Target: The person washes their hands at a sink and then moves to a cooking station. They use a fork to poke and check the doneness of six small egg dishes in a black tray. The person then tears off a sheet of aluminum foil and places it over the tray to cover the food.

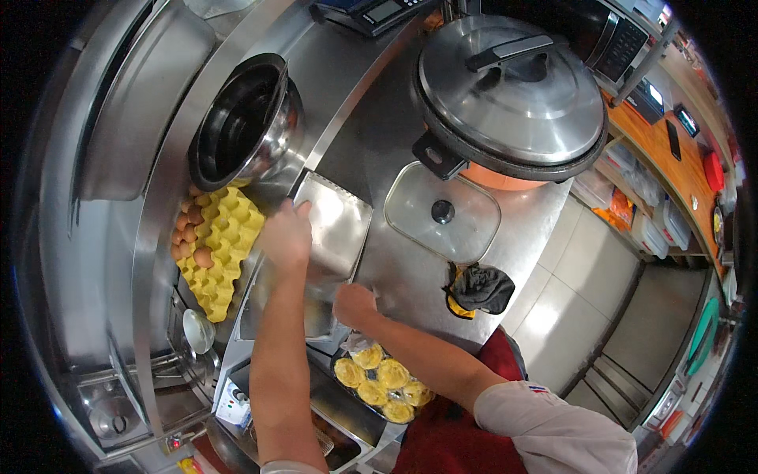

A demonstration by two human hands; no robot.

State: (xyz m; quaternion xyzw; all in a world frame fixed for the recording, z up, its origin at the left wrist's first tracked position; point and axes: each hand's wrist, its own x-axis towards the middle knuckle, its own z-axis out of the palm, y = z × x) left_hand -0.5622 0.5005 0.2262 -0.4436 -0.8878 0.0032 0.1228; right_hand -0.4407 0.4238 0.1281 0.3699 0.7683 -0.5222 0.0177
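Observation:
A shiny rectangular stainless-steel pan or lid (334, 228) lies in front of me, slightly tilted in the picture. My left hand (287, 234), somewhat blurred, has its fingers curled at the left edge of this metal piece, near the upper corner. At its lower right corner my right hand (355, 305) is closed, the fingertips hidden. Beside my left hand is a yellow egg tray (228, 243) with several brown eggs (203, 257) along its left side. Below my right hand, a dark tray (379, 409) holds several round yellow pastries or egg cakes (392, 373).
A large lidded pot (509, 95) stands at the upper right, near a rectangular glass lid (441, 228). Dark gloves or cloths (481, 287) lie at the counter's edge. A deep metal bowl (246, 124) leans above the eggs. A white bowl (198, 332) sits lower left.

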